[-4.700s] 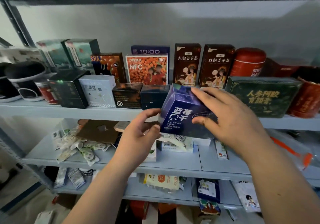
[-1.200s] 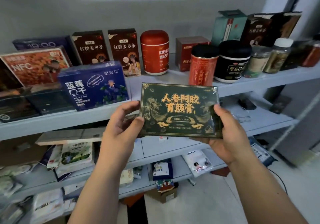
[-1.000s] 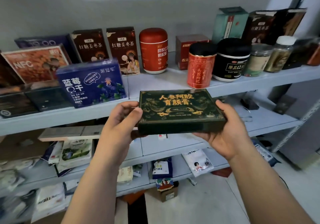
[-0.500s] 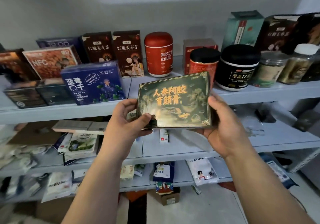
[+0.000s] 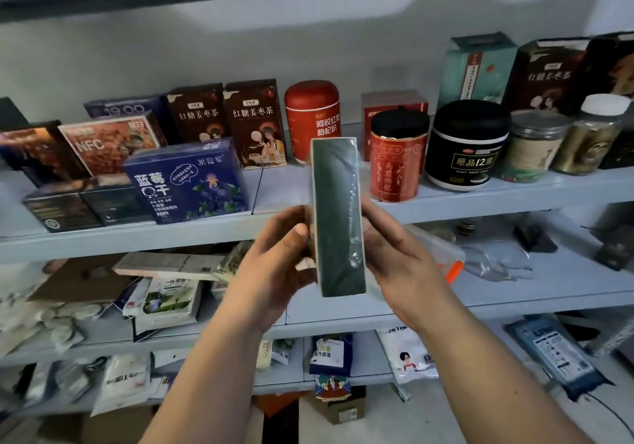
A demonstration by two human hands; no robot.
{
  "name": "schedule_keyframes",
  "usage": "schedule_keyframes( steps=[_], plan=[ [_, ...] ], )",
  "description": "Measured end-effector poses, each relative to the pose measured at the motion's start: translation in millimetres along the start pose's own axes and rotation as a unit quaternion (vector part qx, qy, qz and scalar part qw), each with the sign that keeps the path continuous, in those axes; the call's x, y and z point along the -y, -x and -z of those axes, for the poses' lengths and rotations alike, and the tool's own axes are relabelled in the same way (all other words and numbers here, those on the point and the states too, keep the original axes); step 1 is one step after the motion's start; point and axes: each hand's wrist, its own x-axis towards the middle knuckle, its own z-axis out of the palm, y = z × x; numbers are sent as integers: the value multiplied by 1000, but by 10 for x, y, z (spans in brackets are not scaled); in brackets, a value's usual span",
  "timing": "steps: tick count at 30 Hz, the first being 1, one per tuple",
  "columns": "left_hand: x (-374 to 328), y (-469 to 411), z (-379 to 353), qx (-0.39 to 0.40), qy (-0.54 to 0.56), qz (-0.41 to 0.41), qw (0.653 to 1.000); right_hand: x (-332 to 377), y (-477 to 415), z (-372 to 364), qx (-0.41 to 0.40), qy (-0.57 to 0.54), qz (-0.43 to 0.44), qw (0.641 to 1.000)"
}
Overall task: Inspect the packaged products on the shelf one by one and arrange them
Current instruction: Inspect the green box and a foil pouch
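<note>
Head view: a dark green box (image 5: 338,217) stands on end at the centre of the frame. Its narrow, plain side faces the camera, so the printed front is hidden. The left hand (image 5: 274,265) and right hand (image 5: 398,258) each close their grip on its lower half, one from each side; the fingers behind it are out of sight. It is held up in front of the upper shelf (image 5: 480,200), between a blue box (image 5: 187,179) at left and a red tin (image 5: 398,159) at right. Packets (image 5: 164,301) at lower left are blurred.
</note>
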Motion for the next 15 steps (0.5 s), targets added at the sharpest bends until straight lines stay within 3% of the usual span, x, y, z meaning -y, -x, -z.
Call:
schedule_keyframes(
  steps=[3,7,15],
  plan=[
    [37,84,-47,87,50,51,994,-136,-50,14,-12,4,-29,1000],
    [9,184,-43,83,72,60,992,-257,-62,88,-46,-55,-68,995],
    [-36,159,429,229,174,82,954,-285,-33,212,-94,-94,-141,981]
  ],
)
